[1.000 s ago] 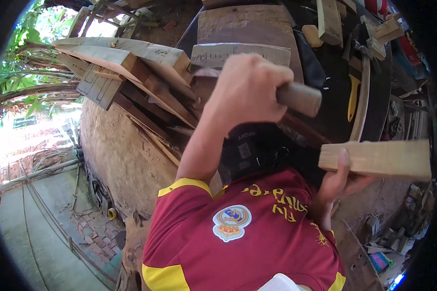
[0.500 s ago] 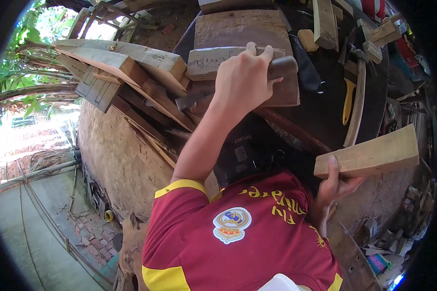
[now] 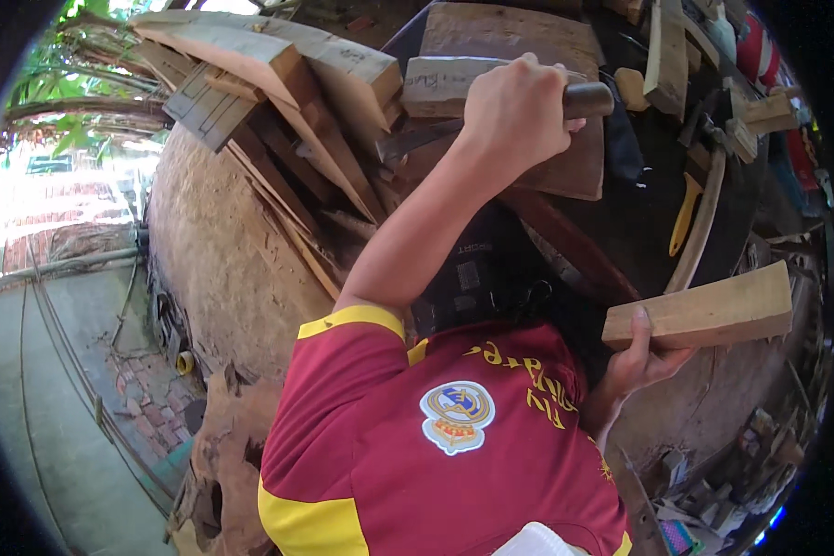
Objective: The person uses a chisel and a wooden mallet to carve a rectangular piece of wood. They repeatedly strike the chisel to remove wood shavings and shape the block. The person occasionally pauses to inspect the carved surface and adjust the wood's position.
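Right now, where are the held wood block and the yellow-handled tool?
Held wood block [image 3: 702, 309], head view: middle of its upper face.
Yellow-handled tool [image 3: 685, 214], head view: middle of its handle.

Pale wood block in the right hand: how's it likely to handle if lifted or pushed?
The wood block is likely stiff: it juts straight from the right hand with no visible sag. Flat faces and squared edges suggest it would slide rather than roll. Held near one end, it probably tends to dip at the free end.
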`<state>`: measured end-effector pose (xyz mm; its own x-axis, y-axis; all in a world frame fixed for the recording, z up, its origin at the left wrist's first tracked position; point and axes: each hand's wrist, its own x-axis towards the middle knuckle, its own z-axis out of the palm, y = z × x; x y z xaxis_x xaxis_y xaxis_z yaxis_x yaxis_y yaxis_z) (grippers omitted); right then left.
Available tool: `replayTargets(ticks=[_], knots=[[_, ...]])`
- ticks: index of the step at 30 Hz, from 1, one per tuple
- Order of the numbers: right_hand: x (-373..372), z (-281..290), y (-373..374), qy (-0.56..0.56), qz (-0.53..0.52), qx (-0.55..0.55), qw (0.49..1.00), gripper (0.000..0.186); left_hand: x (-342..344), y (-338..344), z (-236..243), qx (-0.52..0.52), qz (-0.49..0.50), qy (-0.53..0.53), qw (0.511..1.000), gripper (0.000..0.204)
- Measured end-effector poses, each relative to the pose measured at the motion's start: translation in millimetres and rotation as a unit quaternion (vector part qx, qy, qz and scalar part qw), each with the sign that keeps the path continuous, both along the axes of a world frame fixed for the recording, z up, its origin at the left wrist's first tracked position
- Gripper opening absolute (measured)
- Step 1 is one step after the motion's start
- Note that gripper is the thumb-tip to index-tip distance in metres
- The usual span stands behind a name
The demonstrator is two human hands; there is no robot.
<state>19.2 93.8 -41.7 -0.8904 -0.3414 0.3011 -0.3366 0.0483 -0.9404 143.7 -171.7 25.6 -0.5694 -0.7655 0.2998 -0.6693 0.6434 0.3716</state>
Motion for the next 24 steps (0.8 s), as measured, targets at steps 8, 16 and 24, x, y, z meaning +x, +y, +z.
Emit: replayTargets(ticks=[8,16,24], knots=[[-2,-4,0,0.017,-0.004,0.016,1.000,0.078,0,0,-9,-0.069,-0.026,0.033,0.997,0.035],[-6,-6,-7,0.025,-0.007,-0.014,1.000,0.083,-14,48,35,0.044,-0.277,0.056,0.958,0.022],[-9,-5,-1,0.008,-0.036,-0.005,0.999,0.084,-24,39,37,-0.003,-0.259,0.085,0.962,0.025]])
